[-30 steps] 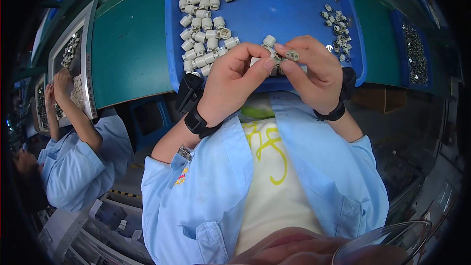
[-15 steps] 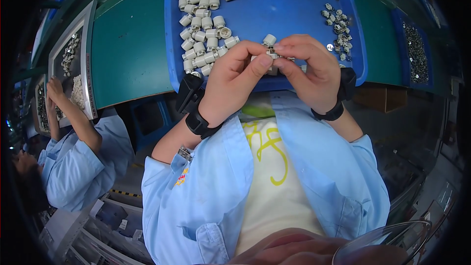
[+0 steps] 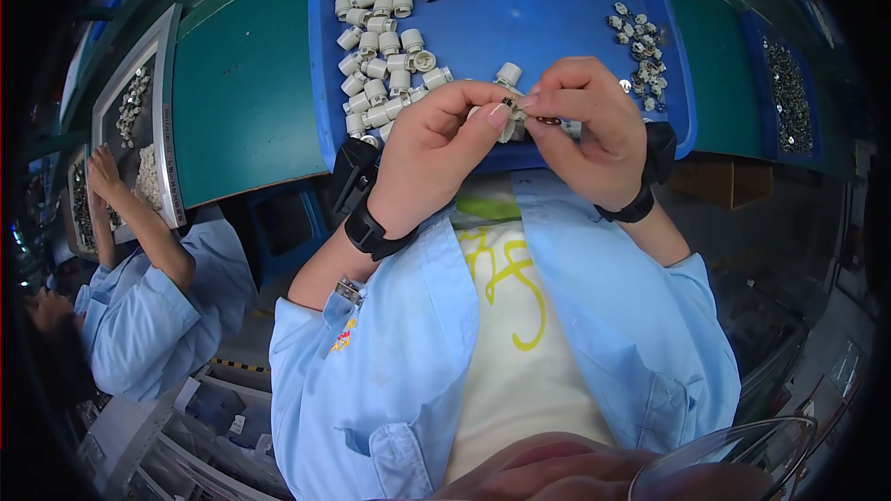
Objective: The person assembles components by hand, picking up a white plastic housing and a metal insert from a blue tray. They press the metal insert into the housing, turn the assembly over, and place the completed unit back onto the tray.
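Over the near part of a blue tray, my two hands meet fingertip to fingertip. Between thumb and forefinger, my left hand pinches a small white and dark part, mostly hidden by the fingers. My right hand is closed in a pinch beside it, with a small dark reddish-brown piece showing at its fingers. A white cylindrical socket lies just beyond the fingertips. More pale pieces lie beneath the hands, partly covered.
Many white sockets fill the tray's left side. Small white-and-metal parts lie along its right. A blue bin of small metal pieces stands farther right on the green table. At left, a co-worker's hands work over a framed tray.
My right hand has shifted slightly and its fingers have drawn a little apart from the left ones. The reddish-brown piece now shows at the right fingers. My left hand keeps its pinch.
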Demonstrator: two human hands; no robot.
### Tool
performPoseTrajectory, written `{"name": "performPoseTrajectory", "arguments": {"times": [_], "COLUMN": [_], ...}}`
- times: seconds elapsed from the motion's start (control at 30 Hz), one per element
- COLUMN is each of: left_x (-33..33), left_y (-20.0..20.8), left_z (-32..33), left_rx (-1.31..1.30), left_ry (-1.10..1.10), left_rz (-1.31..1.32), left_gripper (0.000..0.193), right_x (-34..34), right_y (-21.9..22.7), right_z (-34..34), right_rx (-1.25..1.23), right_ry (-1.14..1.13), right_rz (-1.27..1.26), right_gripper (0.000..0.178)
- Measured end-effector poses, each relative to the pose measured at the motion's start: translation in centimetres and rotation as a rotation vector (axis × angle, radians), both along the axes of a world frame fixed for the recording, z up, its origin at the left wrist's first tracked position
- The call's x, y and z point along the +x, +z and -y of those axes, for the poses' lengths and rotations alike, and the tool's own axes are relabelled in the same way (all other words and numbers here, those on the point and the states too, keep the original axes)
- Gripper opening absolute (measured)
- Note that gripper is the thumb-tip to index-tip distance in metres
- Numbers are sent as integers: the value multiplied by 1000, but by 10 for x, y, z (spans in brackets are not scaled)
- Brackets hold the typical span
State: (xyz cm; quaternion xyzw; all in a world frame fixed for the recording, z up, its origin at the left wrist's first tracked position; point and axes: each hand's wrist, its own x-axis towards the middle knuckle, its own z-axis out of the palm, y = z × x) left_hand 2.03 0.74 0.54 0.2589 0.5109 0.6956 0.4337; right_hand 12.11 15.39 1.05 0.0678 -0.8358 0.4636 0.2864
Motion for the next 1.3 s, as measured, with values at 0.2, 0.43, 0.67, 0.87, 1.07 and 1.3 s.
{"name": "performPoseTrajectory", "arguments": {"times": [0.2,0.43,0.67,0.87,1.07,1.3], "left_x": [4,7,1,3,2,5], "left_y": [0,-2,-2,1,-4,-4], "left_z": [0,1,3,1,1,3], "left_rx": [56,127,15,5,35,49], "left_ry": [16,90,48,68,57,70], "left_rz": [53,31,-8,44,77,7], "left_gripper": [16,20,21,21,21,22], "right_x": [1,-5,-3,-2,-4,-6], "right_y": [-6,-9,1,-1,-10,5], "right_z": [11,25,5,6,14,9], "right_rx": [-117,-735,16,219,-109,75], "right_ry": [-58,20,-83,-200,-191,-86], "right_rz": [-30,-7,25,-112,-97,20], "right_gripper": [24,23,20,18,22,24]}}
